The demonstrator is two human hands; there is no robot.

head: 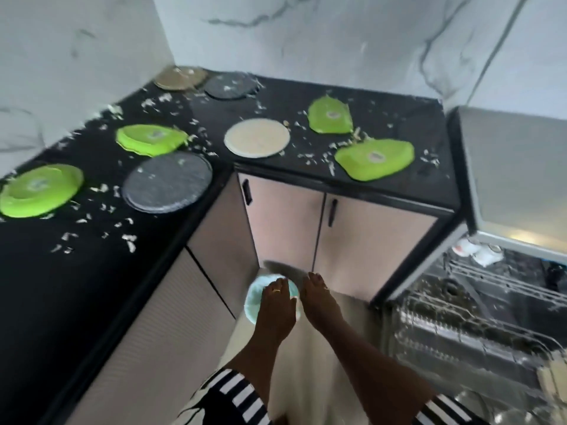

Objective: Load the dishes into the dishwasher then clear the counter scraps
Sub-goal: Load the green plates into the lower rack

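**Pale-blue plate (256, 299): drop risk**

Left hand (276, 305) grips the plate, fingers curled over its rim, below the counter's (399, 124) inner corner. Right hand (319, 299) lies alongside, fingers straight. Single-hand hold may slip before the dishwasher rack (460, 326).

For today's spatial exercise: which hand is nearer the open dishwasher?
Right. The right hand hangs left of the dishwasher; the left hand, holding a blue dish, is farther left.

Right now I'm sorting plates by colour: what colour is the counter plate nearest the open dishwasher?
That plate is lime green; the head view shows it best.
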